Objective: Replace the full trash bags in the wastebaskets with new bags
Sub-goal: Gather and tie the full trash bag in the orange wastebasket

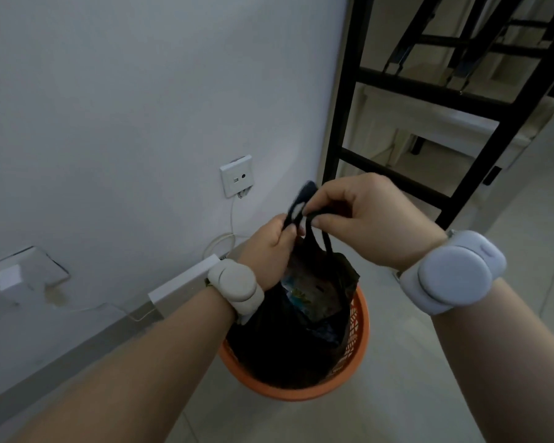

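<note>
An orange mesh wastebasket (pixel 359 334) stands on the floor beside the wall. Inside it sits a full black trash bag (pixel 282 343), its mouth partly open with colourful wrappers showing. Above the basket my left hand (pixel 269 251) grips one black bag handle, fingers curled round it. My right hand (pixel 365 215) pinches the other handle strip between thumb and fingers. The two handles cross between my hands, pulled up over the bag. Both wrists wear white bands.
A white wall fills the left, with a socket plate (pixel 236 175) and a cable hanging to a white box (pixel 183 286) by the skirting. A black metal frame (pixel 406 91) stands at the right rear. Pale tiled floor (pixel 461 394) lies to the right.
</note>
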### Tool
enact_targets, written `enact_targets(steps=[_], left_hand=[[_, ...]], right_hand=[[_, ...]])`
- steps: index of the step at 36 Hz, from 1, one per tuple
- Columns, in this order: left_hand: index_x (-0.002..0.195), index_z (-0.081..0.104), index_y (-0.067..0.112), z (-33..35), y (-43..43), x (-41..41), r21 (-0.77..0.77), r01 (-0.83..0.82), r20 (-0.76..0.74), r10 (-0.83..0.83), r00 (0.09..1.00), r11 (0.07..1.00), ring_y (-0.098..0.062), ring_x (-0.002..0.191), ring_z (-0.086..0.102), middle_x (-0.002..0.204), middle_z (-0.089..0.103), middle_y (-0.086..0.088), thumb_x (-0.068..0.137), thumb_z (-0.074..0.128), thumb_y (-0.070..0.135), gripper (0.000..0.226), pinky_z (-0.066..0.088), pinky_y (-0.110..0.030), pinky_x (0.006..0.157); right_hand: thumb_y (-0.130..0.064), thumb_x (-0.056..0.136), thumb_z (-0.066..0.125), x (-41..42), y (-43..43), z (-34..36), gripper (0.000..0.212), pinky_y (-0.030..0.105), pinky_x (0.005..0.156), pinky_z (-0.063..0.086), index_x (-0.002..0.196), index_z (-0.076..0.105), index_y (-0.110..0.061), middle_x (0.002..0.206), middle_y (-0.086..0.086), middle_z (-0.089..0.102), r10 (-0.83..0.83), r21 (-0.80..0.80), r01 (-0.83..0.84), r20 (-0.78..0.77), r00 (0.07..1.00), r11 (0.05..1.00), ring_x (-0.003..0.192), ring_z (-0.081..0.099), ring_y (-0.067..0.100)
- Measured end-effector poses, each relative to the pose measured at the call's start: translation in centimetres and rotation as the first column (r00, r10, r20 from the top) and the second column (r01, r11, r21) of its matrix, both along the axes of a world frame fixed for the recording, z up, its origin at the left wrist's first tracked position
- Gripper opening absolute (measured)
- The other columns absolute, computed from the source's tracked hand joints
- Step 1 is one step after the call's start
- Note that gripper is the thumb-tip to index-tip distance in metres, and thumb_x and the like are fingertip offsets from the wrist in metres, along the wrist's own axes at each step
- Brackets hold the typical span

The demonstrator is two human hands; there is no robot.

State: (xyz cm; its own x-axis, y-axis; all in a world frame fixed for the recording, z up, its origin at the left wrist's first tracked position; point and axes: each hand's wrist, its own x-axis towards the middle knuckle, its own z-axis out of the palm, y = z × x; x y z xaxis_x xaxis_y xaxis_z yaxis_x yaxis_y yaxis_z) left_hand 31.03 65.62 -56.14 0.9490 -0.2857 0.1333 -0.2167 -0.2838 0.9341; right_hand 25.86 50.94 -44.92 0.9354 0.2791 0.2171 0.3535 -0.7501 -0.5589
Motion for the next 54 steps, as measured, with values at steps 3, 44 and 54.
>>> enact_targets(steps=[3,44,54], left_hand=[[0.098,0.046,0.054,-0.3,0.5,-0.2,0.067,0.246,0.007,-0.247,0.969,0.967,-0.019,0.078,0.053,0.084,0.056,0.008,0.074,0.046,0.033,0.032,0.046,-0.044,0.075],[0.074,0.066,0.028,0.6,1.6,0.7,0.105,-0.011,0.016,0.01,1.0,0.994,-0.011,0.068,0.06,0.069,0.064,0.006,0.099,0.041,0.028,0.035,0.047,-0.026,0.072],[0.092,0.069,0.027,0.8,3.0,0.2,0.23,0.231,0.087,-0.256,0.963,0.945,-0.002,0.096,0.062,0.095,0.067,0.016,0.097,0.042,0.032,0.029,0.047,-0.028,0.092]], right_hand=[[-0.015,0.085,0.064,0.3,0.3,-0.6,0.016,0.007,0.079,0.048,0.092,0.07,-0.028,0.078,-0.025,0.061,-0.011,0.067,0.01,0.015,1.0,0.998,0.082,0.06,-0.01],[-0.02,0.089,0.061,2.9,0.1,-9.5,0.016,0.021,0.06,0.049,0.078,0.071,-0.022,0.066,-0.006,0.069,0.011,0.193,0.111,-0.539,0.842,0.975,0.055,0.057,0.008],[-0.036,0.076,0.066,3.2,1.1,-10.7,0.018,0.03,0.06,0.041,0.075,0.054,-0.022,0.08,-0.002,0.059,-0.338,-0.169,0.314,-0.145,0.93,0.934,0.077,0.056,0.02]])
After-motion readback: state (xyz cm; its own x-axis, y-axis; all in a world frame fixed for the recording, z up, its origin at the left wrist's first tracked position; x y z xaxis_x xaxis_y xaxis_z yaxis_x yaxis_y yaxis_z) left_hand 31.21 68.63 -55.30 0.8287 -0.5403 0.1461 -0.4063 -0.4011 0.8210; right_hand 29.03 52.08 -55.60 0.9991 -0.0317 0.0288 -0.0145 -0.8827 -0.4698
